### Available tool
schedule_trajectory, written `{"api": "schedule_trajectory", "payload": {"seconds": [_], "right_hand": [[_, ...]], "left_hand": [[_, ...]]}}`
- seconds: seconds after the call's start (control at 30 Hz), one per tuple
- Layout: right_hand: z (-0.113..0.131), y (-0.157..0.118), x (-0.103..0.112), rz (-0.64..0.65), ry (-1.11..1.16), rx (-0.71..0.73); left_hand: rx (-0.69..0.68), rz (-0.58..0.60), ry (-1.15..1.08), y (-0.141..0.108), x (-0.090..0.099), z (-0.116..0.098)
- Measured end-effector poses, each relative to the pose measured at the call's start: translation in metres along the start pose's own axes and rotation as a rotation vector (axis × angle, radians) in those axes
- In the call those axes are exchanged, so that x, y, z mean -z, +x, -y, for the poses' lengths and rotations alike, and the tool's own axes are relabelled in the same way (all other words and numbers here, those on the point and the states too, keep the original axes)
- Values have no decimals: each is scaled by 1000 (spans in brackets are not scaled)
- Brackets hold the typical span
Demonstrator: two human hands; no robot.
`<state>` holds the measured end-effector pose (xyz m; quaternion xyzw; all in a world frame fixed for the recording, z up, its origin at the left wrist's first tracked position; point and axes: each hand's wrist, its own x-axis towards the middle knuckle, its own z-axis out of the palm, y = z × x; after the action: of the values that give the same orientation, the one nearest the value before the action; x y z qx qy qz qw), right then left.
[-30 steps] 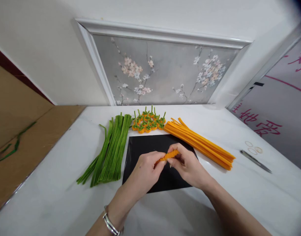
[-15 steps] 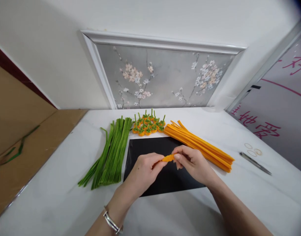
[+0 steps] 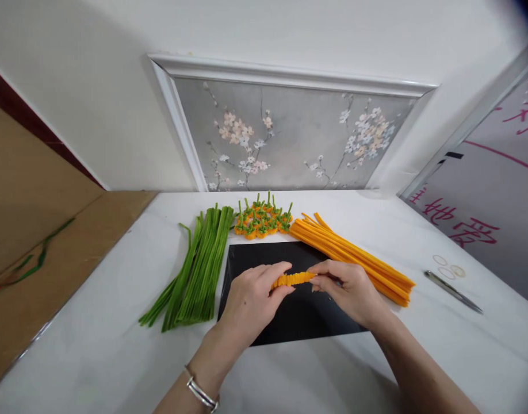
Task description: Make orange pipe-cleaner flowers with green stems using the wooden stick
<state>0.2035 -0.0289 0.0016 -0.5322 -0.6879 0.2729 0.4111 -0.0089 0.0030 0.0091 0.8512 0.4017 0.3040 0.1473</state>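
Observation:
A coiled orange pipe cleaner (image 3: 294, 279) stretches between my two hands above a black mat (image 3: 290, 322). My left hand (image 3: 257, 296) has its thumb and fingers around the coil's left end. At the right end, my right hand (image 3: 344, 287) pinches it between thumb and fingertips. Behind the mat stands a group of small orange pumpkin shapes with green stems (image 3: 262, 221). Straight green pipe cleaners (image 3: 203, 270) lie in a bundle left of the mat, and a bundle of orange pipe cleaners (image 3: 354, 256) lies to the right, beyond my right hand.
On the right of the white table (image 3: 117, 356) lie a pair of pointed metal tweezers or scissors (image 3: 454, 291) and several thin rings (image 3: 446, 273). Brown cardboard (image 3: 74, 259) borders the left side. A wall with a framed floral panel (image 3: 298, 132) rises behind.
The orange coil shows longer between my hands, its ridges spread wider. My right hand has shifted slightly right, and my left fingers have loosened around their end. The view has moved a little.

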Motion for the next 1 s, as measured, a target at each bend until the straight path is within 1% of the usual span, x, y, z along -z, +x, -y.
{"api": "schedule_trajectory", "payload": {"seconds": [0.13, 0.23, 0.33, 0.43, 0.5, 0.57, 0.63, 0.73, 0.83, 0.9, 1.0], "right_hand": [[-7, -1, 2, -95, -76, 141], [-10, -1, 1, -112, -92, 218], [-9, 0, 0, -91, -94, 234], [-7, 0, 0, -74, -67, 214], [-5, 0, 0, -93, -31, 242], [-5, 0, -1, -120, 0, 296], [-5, -1, -1, -134, 10, 337], [-5, 0, 0, -142, -11, 338], [-1, 0, 1, -139, -82, 338], [5, 0, -1, -149, -174, 395], [16, 0, -12, -215, -322, 506]], "left_hand": [[68, 33, 0, 0, 5, 1], [87, 78, -31, 2, 10, -2], [79, 112, -4, 3, 11, -5], [53, 75, 2, 3, 10, -7], [47, 55, -16, 3, 10, -7], [70, 91, -50, 3, 11, -8], [106, 155, -93, 4, 13, -8], [141, 196, -156, 4, 15, -9], [152, 199, -175, 5, 15, -8], [150, 189, -154, 5, 15, -9], [131, 178, -105, 5, 13, -11]]}}
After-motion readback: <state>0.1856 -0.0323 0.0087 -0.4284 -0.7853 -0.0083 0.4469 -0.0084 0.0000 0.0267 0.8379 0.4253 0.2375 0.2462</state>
